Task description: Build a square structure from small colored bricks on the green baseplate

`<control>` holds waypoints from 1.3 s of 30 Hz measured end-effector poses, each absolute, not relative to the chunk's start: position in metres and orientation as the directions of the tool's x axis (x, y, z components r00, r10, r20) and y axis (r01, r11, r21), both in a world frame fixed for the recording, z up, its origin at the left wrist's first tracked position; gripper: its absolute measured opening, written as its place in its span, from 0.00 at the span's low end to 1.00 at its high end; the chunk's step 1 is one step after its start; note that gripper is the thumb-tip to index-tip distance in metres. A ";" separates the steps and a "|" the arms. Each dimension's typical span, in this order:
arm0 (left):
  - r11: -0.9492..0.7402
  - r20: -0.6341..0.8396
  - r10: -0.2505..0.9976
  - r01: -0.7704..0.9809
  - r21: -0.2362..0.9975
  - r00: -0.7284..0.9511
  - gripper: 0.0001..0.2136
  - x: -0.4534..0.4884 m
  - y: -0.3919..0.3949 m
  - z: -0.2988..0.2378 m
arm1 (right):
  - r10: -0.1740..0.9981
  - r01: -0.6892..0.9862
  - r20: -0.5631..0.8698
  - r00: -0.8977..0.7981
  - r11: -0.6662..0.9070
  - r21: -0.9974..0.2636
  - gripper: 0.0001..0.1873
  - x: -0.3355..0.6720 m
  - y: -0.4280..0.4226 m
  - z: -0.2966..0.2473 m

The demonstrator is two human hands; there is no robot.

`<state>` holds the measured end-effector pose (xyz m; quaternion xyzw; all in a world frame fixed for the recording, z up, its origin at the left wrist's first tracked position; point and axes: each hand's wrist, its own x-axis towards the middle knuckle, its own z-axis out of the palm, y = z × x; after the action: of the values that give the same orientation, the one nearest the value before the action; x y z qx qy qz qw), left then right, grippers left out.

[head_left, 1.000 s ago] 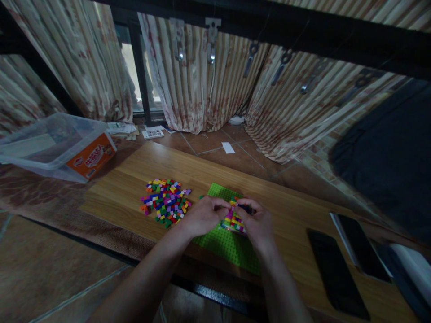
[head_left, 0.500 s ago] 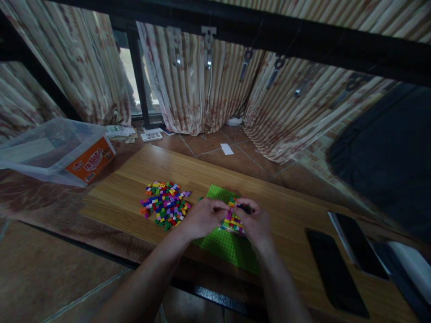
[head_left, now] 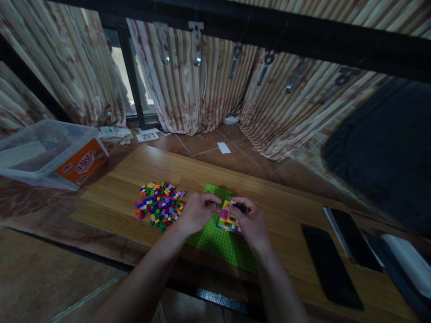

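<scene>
A small build of colourful toy bricks (head_left: 226,219), mostly pink and yellow on top, stands on a green studded baseplate (head_left: 215,242). My right hand (head_left: 252,224) is closed over the build's right side, its thumb and fingers on the upper bricks; the palm hides that side. Just left of the build, my left hand (head_left: 197,214) holds thumb and fingertips together above the baseplate. Whatever is in that pinch is too small or hidden to make out. Beside the left wrist lies a heap of loose toy bricks (head_left: 160,204) in many colours.
Baseplate and bricks are on a wooden board (head_left: 124,179). A clear plastic bin (head_left: 43,166) with an orange label stands at left. To the right lie a black phone-like slab (head_left: 332,264) and another dark device (head_left: 353,237). A dark table bar (head_left: 215,296) edges the near side.
My left hand has drawn away from the build to the left, uncovering more of its top. The right hand stays at the build. The whole view has shifted slightly.
</scene>
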<state>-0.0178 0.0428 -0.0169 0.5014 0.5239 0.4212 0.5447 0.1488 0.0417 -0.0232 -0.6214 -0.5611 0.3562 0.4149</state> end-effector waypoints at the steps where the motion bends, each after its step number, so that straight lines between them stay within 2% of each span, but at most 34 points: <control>1: 0.149 -0.153 0.984 0.051 0.988 0.093 0.10 -0.017 0.043 -0.017 | 0.994 0.398 0.022 0.111 -0.025 -0.917 0.15 0.149 0.042 -0.024; 5: 0.170 -0.176 0.980 0.070 0.983 0.093 0.10 -0.016 0.042 -0.016 | 0.993 0.408 0.040 0.111 -0.008 -0.913 0.15 0.150 0.042 -0.025; 11: 0.078 -0.097 0.989 0.163 0.983 0.112 0.06 -0.018 0.041 -0.011 | 0.994 0.369 0.037 0.105 -0.004 -0.929 0.14 0.149 0.042 -0.026; 18: 0.071 -0.082 0.991 0.107 0.992 0.105 0.03 -0.018 0.040 -0.002 | 0.993 0.369 0.044 0.109 0.001 -0.929 0.13 0.149 0.042 -0.025; 22: 0.150 -0.149 0.983 -0.003 0.989 0.106 0.09 -0.016 0.038 0.003 | 0.994 0.364 0.047 0.099 0.007 -0.931 0.14 0.150 0.042 -0.027; 26: 0.223 -0.215 0.971 -0.064 0.973 0.106 0.09 -0.014 0.038 0.005 | 0.993 0.346 0.047 0.108 0.007 -0.938 0.13 0.150 0.043 -0.028; 39: 0.150 -0.151 0.988 0.026 0.988 0.024 0.05 -0.015 0.042 0.000 | 0.981 0.312 0.007 0.196 -0.055 -0.949 0.14 0.154 0.044 -0.018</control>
<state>-0.0149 0.0418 0.0002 0.4731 0.5360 0.4483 0.5366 0.1544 0.0439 -0.0182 -0.6261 -0.5160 0.3682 0.4540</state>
